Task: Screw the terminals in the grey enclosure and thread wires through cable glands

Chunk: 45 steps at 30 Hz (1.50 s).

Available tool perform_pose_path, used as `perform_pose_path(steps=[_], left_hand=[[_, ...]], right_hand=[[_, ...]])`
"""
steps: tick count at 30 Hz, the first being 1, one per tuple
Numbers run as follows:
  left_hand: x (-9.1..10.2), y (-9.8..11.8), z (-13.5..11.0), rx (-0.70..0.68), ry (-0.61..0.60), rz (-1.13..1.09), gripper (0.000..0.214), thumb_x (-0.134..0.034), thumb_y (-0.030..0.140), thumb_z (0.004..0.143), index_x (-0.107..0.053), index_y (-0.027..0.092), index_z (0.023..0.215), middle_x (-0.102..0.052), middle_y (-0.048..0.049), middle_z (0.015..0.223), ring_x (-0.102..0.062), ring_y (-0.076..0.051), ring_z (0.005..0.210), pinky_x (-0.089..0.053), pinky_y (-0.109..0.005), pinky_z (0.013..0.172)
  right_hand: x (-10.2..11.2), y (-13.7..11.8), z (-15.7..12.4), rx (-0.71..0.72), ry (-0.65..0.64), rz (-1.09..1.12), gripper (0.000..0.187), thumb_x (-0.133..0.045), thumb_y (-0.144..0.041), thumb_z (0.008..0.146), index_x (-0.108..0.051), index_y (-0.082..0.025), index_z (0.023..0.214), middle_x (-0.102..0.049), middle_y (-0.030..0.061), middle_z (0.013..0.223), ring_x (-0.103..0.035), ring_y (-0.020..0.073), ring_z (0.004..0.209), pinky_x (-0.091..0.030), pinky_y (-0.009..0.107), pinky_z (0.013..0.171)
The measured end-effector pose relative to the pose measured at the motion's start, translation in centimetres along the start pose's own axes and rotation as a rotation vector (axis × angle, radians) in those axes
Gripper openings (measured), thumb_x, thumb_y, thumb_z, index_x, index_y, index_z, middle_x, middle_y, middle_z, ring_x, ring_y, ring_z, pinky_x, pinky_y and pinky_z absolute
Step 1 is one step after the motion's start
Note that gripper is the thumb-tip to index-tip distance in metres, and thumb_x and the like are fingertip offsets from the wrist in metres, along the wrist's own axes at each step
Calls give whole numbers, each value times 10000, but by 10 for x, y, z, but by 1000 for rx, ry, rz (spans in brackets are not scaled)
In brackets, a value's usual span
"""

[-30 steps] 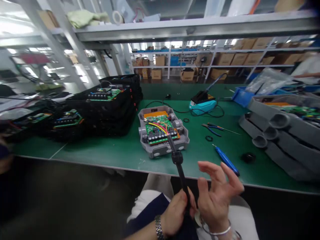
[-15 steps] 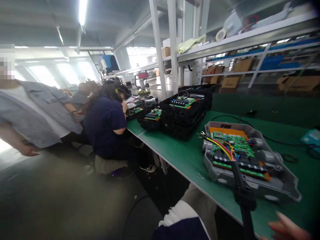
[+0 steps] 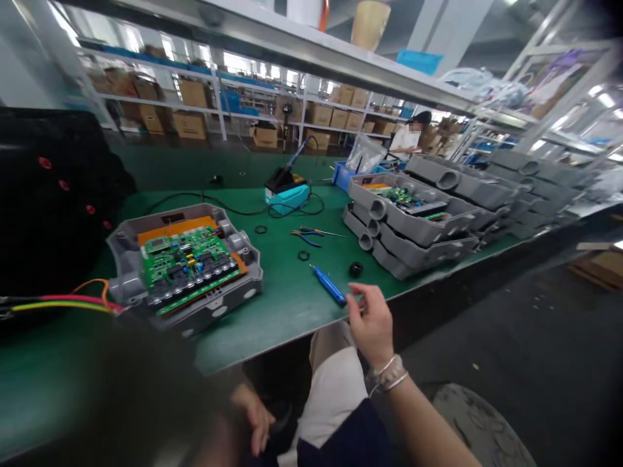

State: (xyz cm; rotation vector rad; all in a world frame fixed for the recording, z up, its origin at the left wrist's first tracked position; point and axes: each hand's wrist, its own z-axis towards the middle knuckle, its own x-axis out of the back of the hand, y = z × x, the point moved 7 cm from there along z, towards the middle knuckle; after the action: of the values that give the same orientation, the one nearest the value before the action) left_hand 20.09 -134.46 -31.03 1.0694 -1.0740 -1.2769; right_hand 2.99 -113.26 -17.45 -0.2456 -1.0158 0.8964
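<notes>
The long blue plastic screwdriver [image 3: 329, 286] is laid slantwise on the flat green counter [image 3: 285, 292], its thin tip turned away and left, its thick end just beside the bare right hand [image 3: 372, 324]. The right fingers are bent and a little apart; whether the tool is touched cannot be told. The bare left hand [image 3: 256, 418] is seen farther off, low down, its grip unclear.

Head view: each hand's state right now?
Left hand: partly hidden behind foreground blur; grip cannot be told.
Right hand: open, fingers curled at the blue screwdriver's handle end; contact unclear.
</notes>
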Motion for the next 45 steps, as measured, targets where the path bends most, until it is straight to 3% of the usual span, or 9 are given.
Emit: perform_pose_path(steps=[3,7,10,14,19,21,24,31,45], left_hand=[[-8,-2,-1,168,-82,-448,828,-472,1034,577,-459,212,475,-491,-43,368,-536,-208,347,-532,-391,506],[-4,24,-10,207,162,-500,631,-484,785,889,-698,192,921,-694,-66,677,-672,-224,552,-574,-378,630],[-3,50,-14,169,400,-546,536,-505,634,955,-585,206,1268,-723,-55,749,-670,-221,568,-546,-335,567],[-5,70,-18,185,595,-484,498,-519,556,967,-481,190,1303,-702,-33,742,-656,-201,581,-560,-323,610],[-9,69,-26,273,603,-334,452,-359,571,1034,-449,178,1238,-624,7,686,-617,-176,588,-581,-364,717],[-13,69,-26,254,566,-316,424,-322,562,1048,-448,184,1194,-594,21,653,-594,-167,562,-578,-364,698],[-19,69,-26,229,523,-317,389,-306,533,1061,-449,182,1148,-580,24,638,-577,-154,548,-576,-353,685],[-25,66,-33,192,451,-348,382,-306,497,1071,-479,161,1123,-563,17,610,-556,-131,528,-566,-333,687],[-22,60,-33,155,384,-427,376,-316,477,1079,-503,154,1124,-495,49,577,-506,-99,489,-558,-301,643]], right_hand=[[10,42,39,-53,-57,-139,539,-531,-148,926,-491,-156,1463,-543,152,1296,-581,219,975,-489,418,990],[-7,63,76,-15,-281,-116,738,-570,-68,822,-479,-282,1523,-466,112,1451,-548,255,1232,-449,418,1102],[-15,67,88,-21,-345,-33,592,-658,-70,751,-685,-295,1298,-568,88,1360,-567,274,1208,-445,427,1091],[-18,64,86,-153,-305,157,274,-744,-221,773,-718,-191,1044,-678,98,973,-615,231,899,-512,386,875],[-46,8,27,-393,-446,641,486,-524,-670,934,-559,-186,941,-721,117,920,-553,134,606,-378,222,470],[-68,-32,-13,-688,-616,1181,456,-767,-567,816,-525,-186,881,-732,131,1065,-558,100,628,-318,167,445],[-85,-86,-46,-896,-683,1489,448,-905,-375,726,-541,-189,910,-731,105,1156,-652,116,723,-406,140,486],[-112,-131,-48,-875,-696,1521,446,-865,-435,790,-693,-186,1118,-690,98,1295,-692,139,895,-537,171,639],[-118,-142,-50,-873,-706,1493,414,-869,-442,778,-787,-151,1060,-701,54,927,-573,97,718,-495,169,570]])
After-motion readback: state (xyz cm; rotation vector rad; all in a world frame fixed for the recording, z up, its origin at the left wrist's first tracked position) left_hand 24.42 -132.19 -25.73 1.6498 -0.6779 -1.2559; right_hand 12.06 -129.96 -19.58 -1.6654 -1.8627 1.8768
